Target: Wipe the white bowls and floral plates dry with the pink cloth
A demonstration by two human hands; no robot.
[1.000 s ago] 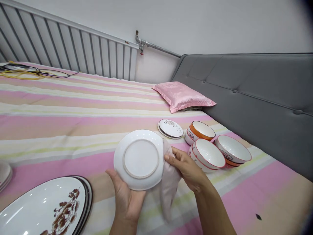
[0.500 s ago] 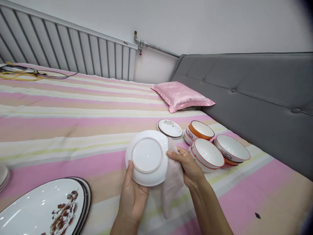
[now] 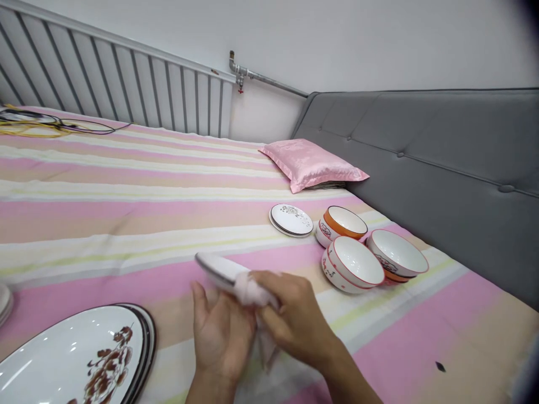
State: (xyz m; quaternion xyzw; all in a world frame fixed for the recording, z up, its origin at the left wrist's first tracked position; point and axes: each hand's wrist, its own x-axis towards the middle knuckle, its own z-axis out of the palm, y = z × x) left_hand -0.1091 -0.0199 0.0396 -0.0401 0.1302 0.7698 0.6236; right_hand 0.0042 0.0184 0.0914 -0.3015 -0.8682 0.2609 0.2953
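A small white plate is tipped nearly edge-on above the striped bedsheet, blurred by motion. My left hand holds it from below, palm up, fingers partly spread against its underside. My right hand is closed on a pale pink cloth and presses it onto the plate's right side. Part of the cloth hangs down between my hands.
Three orange-rimmed bowls sit close together at the right, by a small patterned plate. Large oval flowered plates lie at the bottom left. A pink pillow rests by the grey padded headboard. Cables lie at the far left.
The plate has tilted from showing its underside to nearly edge-on and dropped lower. My right hand with the cloth moved left, over the plate.
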